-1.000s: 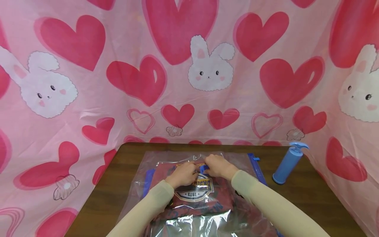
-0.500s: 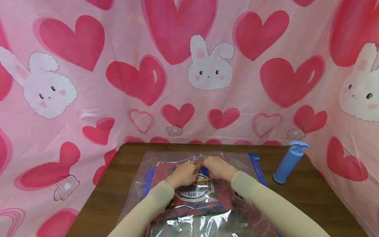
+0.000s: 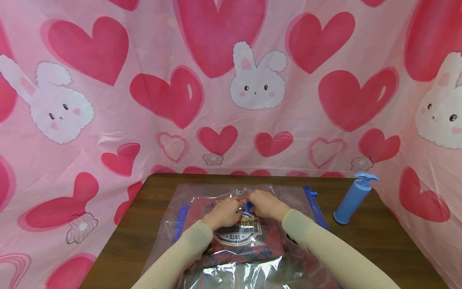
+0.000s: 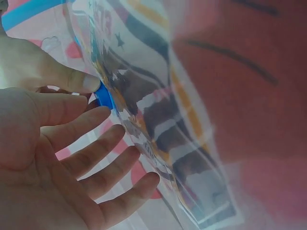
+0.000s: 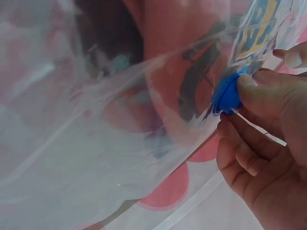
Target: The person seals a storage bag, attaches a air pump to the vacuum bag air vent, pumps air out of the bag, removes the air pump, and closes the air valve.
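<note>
A clear plastic storage bag (image 3: 238, 271) lies on the table with a folded red garment (image 3: 265, 247) inside, its printed badge upside down in the head view. On the bag's upper face is a round blue valve cap (image 5: 226, 94). My right hand (image 3: 267, 204) pinches this cap, thumb on top and fingers beneath, as the right wrist view shows. Just left of it is my left hand (image 3: 224, 212); in the left wrist view its fingers (image 4: 103, 143) are loosely extended, fingertips right at the plastic, near the cap.
To the right of the bag stands a blue hand pump (image 3: 351, 201). The bag's blue zip strip (image 3: 317, 210), with a small slider, runs along its right side. Behind the brown wooden table (image 3: 126, 241) hangs a pink cloth (image 3: 220, 108) with hearts and rabbits.
My right hand's fingers have shifted slightly around the blue cap. The left hand, bag and pump have stayed in place.
</note>
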`<state>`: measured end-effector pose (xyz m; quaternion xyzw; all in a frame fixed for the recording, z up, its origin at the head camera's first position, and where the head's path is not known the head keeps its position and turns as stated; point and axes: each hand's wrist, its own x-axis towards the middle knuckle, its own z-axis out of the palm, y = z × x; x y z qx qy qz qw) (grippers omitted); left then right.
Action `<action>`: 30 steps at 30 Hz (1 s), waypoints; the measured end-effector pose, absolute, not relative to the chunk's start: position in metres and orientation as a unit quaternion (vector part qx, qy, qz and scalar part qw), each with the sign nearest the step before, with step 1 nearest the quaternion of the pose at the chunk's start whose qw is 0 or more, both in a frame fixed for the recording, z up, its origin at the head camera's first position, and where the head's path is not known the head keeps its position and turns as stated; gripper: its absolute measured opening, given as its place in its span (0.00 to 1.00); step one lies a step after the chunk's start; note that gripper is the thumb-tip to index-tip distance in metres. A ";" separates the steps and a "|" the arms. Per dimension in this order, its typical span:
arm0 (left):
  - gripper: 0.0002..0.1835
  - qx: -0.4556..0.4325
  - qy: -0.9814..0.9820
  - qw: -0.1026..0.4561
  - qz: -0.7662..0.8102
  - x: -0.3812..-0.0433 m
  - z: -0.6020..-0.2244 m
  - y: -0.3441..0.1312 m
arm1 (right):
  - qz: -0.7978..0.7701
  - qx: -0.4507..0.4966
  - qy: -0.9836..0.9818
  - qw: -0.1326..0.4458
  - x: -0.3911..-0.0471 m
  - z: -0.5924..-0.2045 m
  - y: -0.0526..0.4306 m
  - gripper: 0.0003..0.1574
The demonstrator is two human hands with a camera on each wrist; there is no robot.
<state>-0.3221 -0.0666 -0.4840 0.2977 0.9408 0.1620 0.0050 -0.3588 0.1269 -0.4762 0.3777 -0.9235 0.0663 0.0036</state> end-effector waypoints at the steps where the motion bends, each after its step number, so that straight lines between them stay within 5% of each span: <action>1: 0.10 0.296 0.941 0.007 0.163 -0.322 -0.484 -0.066 | 0.071 0.376 -0.924 0.003 -0.359 -0.477 0.127 0.08; 30: 0.07 0.308 0.936 0.009 0.169 -0.324 -0.484 -0.066 | 0.106 0.337 -0.935 0.007 -0.359 -0.485 0.127 0.11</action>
